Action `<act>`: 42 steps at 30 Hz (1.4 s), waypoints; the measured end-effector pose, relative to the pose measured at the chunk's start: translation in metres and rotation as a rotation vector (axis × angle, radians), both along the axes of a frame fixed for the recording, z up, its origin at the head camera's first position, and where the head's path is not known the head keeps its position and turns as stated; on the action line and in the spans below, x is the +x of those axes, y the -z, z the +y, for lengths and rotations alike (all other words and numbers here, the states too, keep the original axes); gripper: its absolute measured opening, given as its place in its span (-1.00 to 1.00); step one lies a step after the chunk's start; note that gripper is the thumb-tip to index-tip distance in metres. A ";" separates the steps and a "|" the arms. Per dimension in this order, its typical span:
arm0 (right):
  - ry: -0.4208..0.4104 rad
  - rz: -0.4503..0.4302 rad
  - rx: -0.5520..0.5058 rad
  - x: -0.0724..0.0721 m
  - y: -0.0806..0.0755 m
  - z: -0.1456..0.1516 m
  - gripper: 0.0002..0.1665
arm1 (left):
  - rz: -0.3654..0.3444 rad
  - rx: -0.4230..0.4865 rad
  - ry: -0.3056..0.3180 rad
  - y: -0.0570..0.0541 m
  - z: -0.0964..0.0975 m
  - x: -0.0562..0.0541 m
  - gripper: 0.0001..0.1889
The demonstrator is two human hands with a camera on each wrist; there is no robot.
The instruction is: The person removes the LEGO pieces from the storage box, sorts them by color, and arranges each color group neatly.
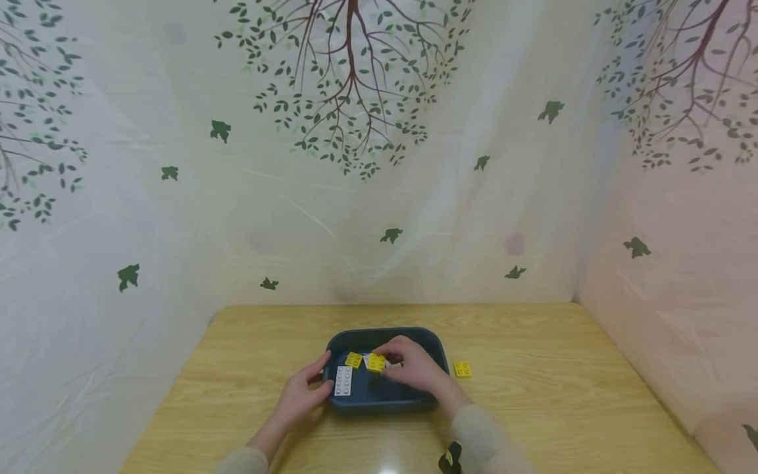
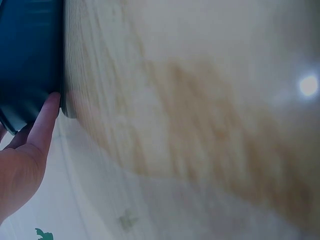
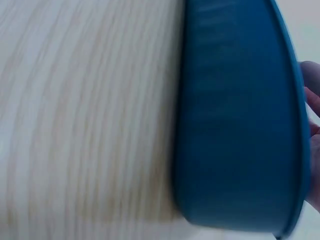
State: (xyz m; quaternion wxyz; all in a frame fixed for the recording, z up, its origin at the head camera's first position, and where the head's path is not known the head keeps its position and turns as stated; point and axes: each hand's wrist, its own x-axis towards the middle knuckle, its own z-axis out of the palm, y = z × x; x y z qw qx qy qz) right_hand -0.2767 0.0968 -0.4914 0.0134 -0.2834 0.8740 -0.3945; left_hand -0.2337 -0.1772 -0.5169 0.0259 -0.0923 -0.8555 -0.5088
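Note:
A dark blue tray (image 1: 387, 403) sits on the table, its outer walls filling much of both wrist views. My left hand (image 1: 302, 394) rests against its left end, thumb and fingers spread apart along the wall. In the left wrist view the thumb (image 2: 44, 122) lies nearly straight against the tray's side. Over the inside of the tray, my right hand (image 1: 414, 365) pinches a yellow building brick (image 1: 376, 363) between thumb and fingertips. Another yellow brick (image 1: 354, 359) and a white studded brick (image 1: 343, 380) lie in the tray's left part. Whitish pieces beside the held brick are partly hidden by the right hand.
One more yellow brick (image 1: 462, 369) lies on the wooden table (image 1: 545, 395), just right of the tray. A black object (image 1: 451, 457) shows near the right sleeve. Behind the table hangs a pale curtain (image 1: 331, 263) printed with branches and birds.

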 end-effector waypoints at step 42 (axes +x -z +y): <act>0.169 -0.020 0.007 0.021 0.017 0.196 -0.61 | -0.017 0.025 0.005 -0.003 -0.001 -0.003 -0.38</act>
